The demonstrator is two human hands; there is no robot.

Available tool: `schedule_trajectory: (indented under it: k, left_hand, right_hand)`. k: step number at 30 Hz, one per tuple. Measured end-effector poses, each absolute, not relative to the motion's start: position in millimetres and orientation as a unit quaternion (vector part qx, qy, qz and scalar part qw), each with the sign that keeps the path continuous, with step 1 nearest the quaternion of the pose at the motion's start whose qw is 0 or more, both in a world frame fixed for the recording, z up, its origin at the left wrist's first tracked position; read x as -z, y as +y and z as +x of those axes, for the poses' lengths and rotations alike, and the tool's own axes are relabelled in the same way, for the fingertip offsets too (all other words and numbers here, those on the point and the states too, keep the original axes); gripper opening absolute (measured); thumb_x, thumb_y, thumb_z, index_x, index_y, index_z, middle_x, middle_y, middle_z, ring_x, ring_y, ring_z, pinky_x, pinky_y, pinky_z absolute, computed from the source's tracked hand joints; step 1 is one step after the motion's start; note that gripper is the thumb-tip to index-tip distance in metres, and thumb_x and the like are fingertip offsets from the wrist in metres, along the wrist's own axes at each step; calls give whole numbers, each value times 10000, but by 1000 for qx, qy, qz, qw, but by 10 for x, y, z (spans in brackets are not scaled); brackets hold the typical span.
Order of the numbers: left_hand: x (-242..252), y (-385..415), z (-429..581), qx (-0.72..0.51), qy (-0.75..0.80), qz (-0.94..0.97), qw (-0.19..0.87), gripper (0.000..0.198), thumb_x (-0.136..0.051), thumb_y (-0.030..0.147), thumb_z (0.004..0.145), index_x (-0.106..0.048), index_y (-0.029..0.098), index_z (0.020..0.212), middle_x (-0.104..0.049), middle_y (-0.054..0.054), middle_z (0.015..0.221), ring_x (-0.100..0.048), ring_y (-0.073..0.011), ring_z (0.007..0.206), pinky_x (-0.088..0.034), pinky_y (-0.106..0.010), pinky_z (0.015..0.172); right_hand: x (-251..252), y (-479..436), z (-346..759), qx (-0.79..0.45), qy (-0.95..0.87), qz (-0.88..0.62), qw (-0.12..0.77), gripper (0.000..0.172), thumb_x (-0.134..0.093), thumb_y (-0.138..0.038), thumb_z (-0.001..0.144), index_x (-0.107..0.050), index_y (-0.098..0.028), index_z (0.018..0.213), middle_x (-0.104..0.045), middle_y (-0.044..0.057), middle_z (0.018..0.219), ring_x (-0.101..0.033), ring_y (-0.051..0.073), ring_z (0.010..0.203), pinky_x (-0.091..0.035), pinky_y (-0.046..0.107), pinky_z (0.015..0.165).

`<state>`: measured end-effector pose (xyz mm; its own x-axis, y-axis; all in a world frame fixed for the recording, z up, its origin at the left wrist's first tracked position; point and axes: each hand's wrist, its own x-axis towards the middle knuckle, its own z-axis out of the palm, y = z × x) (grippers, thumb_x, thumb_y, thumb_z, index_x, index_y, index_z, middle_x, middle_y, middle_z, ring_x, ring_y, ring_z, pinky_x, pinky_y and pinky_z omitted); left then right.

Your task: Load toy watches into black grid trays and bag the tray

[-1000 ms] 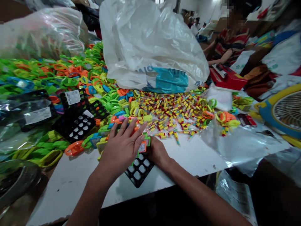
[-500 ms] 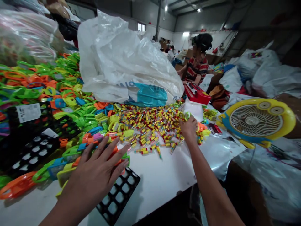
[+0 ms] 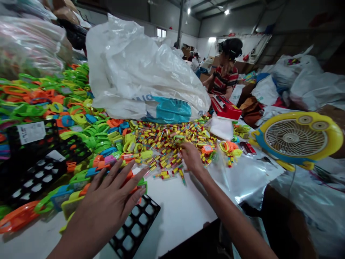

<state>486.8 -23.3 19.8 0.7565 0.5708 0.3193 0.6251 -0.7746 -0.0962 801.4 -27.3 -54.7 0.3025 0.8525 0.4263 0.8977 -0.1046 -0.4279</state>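
My left hand [image 3: 104, 205] is spread flat, palm down, above bright plastic loop-shaped pieces [image 3: 78, 180] and the upper end of a black tray with rows of holes [image 3: 136, 228]. Its fingers hold nothing. My right hand [image 3: 192, 158] reaches over a heap of small yellow-and-red tubes [image 3: 164, 144] in clear plastic. Its fingers are curled, with a green loop-shaped plastic piece [image 3: 179, 138] at the tips; the hand partly hides the grip. Close by, an orange piece [image 3: 206, 149] lies among the tubes.
Behind the heap stands a big white plastic sack [image 3: 142, 68]. More black trays [image 3: 37, 176] lie at the left on the coloured pieces. To the right are a red box [image 3: 226, 108], clear bags [image 3: 245, 183] and a yellow fan [image 3: 293, 140]. A person [image 3: 226, 75] sits behind.
My right hand has moved left across the tube heap, with a green piece at its fingertips. The orange piece beside it has come into sight. My left hand has barely moved.
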Motion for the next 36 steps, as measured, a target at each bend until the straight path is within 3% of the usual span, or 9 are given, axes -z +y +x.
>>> schedule_trajectory:
  k: [4,7,14,17,21,24,27,32,36]
  left_hand:
    - [-251,-268,4897,125,-327,-932,93,521,-392,558,888,-475,344,1356,-481,-51,1442,-302,-367,1400,-337,-604,1059]
    - [-294,-289,4926,114,-338,-930,91,507,-397,537,900,-435,366,1376,-456,-45,1461,-314,-367,1394,-281,-635,1079]
    - [-396,-282,5038,101,-385,-915,58,466,-344,501,937,-393,399,1389,-455,-50,1463,-341,-354,1382,-232,-659,1087]
    - [-450,-270,5041,92,-401,-911,38,501,-305,537,938,-358,380,1410,-406,-62,1495,-320,-342,1395,-217,-655,1096]
    - [-511,-338,4945,91,-409,-908,17,525,-263,552,942,-311,368,1431,-317,-48,1543,-268,-292,1427,-164,-624,1134]
    - [-489,-411,4870,95,-409,-907,18,504,-271,537,946,-361,361,1411,-344,-33,1530,-252,-283,1434,-160,-602,1146]
    - [-438,-427,4848,103,-411,-906,18,487,-285,511,952,-402,344,1393,-368,-29,1516,-265,-281,1429,-210,-561,1143]
    - [-458,-425,4823,143,-405,-901,54,434,-363,448,947,-437,364,1367,-454,-14,1462,-340,-261,1397,-287,-507,1124]
    - [-230,-387,4735,199,-370,-890,180,470,-478,430,898,-432,392,1364,-511,-8,1413,-479,-282,1299,-380,-477,1057]
  right_hand:
    - [372,-301,8269,47,-557,-770,307,271,-447,-126,894,-622,-127,1102,-603,131,1085,-526,233,1060,-408,355,961]
    - [320,-236,8319,21,-572,-776,263,284,-557,-112,832,-638,-149,1101,-596,114,1056,-557,225,988,-433,307,883]
    - [286,-306,8024,-22,-572,-793,207,346,-502,-20,776,-628,-165,1064,-620,122,1039,-592,241,901,-419,312,746]
    - [280,-515,7792,-107,-549,-773,299,229,-619,-213,785,-604,-175,1011,-658,69,874,-607,229,784,-437,315,680]
    - [323,-924,7235,-420,-484,-614,461,311,-681,-443,739,-588,-181,879,-656,30,684,-615,199,628,-493,327,616]
    - [391,-1197,6713,-555,-428,-516,492,348,-739,-481,701,-596,-199,847,-680,29,693,-638,198,626,-532,345,649]
    - [533,-1349,6254,-593,-401,-483,504,336,-756,-482,697,-597,-220,835,-682,16,661,-645,207,596,-555,362,643]
    - [598,-1335,5908,-567,-470,-490,466,262,-604,-494,834,-635,-275,975,-685,30,746,-660,225,653,-561,364,591]
    - [162,-1180,5942,-463,-604,-484,432,264,-688,-344,829,-642,-356,1089,-642,17,1122,-624,190,933,-535,265,617]
